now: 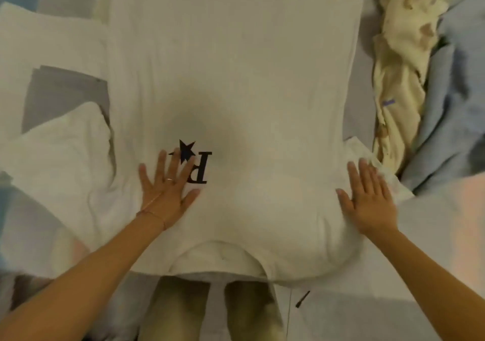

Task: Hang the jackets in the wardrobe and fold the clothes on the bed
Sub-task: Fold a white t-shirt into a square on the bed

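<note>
A white T-shirt (236, 83) lies spread flat on the bed, collar toward me, with a black star and letter print near its chest. My left hand (168, 188) presses flat on the shirt beside the print, fingers spread and straight. Over at the shirt's right shoulder, my right hand (367, 199) lies flat, fingers straight, next to the right sleeve. The left sleeve (65, 152) lies crumpled out to the left.
A cream garment (399, 83) lies bunched at the right, with light blue cloth (456, 104) beyond it. Folded white fabric (47, 41) sits at the upper left on the grey bedsheet (63, 91). My legs show below the bed's near edge.
</note>
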### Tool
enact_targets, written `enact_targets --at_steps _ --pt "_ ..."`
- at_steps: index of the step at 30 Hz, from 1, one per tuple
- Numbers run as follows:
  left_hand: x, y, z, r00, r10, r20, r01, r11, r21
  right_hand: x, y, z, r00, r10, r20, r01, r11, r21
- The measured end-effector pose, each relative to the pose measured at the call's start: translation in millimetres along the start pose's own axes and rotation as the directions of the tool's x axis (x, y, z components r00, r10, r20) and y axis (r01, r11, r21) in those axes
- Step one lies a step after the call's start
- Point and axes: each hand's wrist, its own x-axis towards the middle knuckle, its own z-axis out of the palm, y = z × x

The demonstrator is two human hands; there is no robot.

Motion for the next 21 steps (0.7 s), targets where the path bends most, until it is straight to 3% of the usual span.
enact_targets --at_steps 3,5,6,7,9,10,11,12,14,15,16,17,18,21 --pt "-20.9 18.0 0.1 0.964 -0.21 0.16 0.237 0.956 -0.175 -26.0 22.2 4.8 0.995 0.06 0.08 -0.066 0.995 0.081" --pt "-29.2 47.2 -13.5 0.925 -0.273 0.264 0.338 0.909 -0.245 -35.8 17.6 -3.1 0.987 0.156 -0.039 -0.136 0.942 0.308" --pt "-31.8 58.7 -21.3 0.924 -0.275 0.265 0.343 0.904 -0.254 -35.3 12.5 -2.7 0.954 0.277 -0.112 -0.208 0.884 0.419" --pt "-36.1 71.4 -27.6 0.946 -0.234 0.223 0.285 0.93 -0.233 -32.9 7.9 -5.8 0.884 0.451 -0.121 -0.321 0.775 0.544" --pt "-45.1 93.3 -37.9 0.994 0.033 0.108 -0.017 0.989 -0.15 -20.8 -1.5 -12.9 0.667 0.735 0.124 -0.53 0.35 0.773" --pt "-51.7 106.2 -39.5 0.964 0.222 0.145 -0.206 0.971 -0.119 -16.1 -2.8 -14.1 0.576 0.774 0.263 -0.56 0.139 0.817" --pt "-60.9 122.3 -37.1 0.888 0.381 0.258 -0.358 0.924 -0.134 -13.2 2.1 -12.8 0.531 0.771 0.351 -0.537 -0.014 0.844" --pt "-70.2 137.5 -32.3 0.774 0.471 0.422 -0.43 0.881 -0.195 -10.7 6.6 -12.6 0.531 0.743 0.407 -0.486 -0.126 0.865" --pt "-87.1 167.4 -27.2 0.488 0.491 0.722 -0.385 0.863 -0.327 -13.5 21.4 -9.5 0.617 0.616 0.489 -0.397 -0.293 0.87" --pt "-91.4 179.1 -27.6 0.382 0.483 0.788 -0.328 0.868 -0.373 -17.7 26.6 -7.9 0.673 0.531 0.514 -0.376 -0.353 0.857" --pt "-94.8 191.3 -30.0 0.328 0.487 0.809 -0.258 0.87 -0.419 -23.9 31.6 -7.5 0.714 0.454 0.533 -0.366 -0.406 0.837" --pt "-97.0 201.8 -34.1 0.333 0.505 0.797 -0.156 0.863 -0.481 -30.6 33.9 -9.6 0.735 0.397 0.549 -0.359 -0.459 0.813" --pt "-96.8 211.9 -37.2 0.397 0.531 0.749 -0.023 0.821 -0.57 -37.8 36.4 -12.1 0.746 0.362 0.559 -0.345 -0.508 0.789" --pt "-91.2 237.6 -45.9 0.757 0.456 0.467 0.219 0.497 -0.84 -62.4 42.7 -27.4 0.82 0.262 0.509 -0.183 -0.722 0.667"
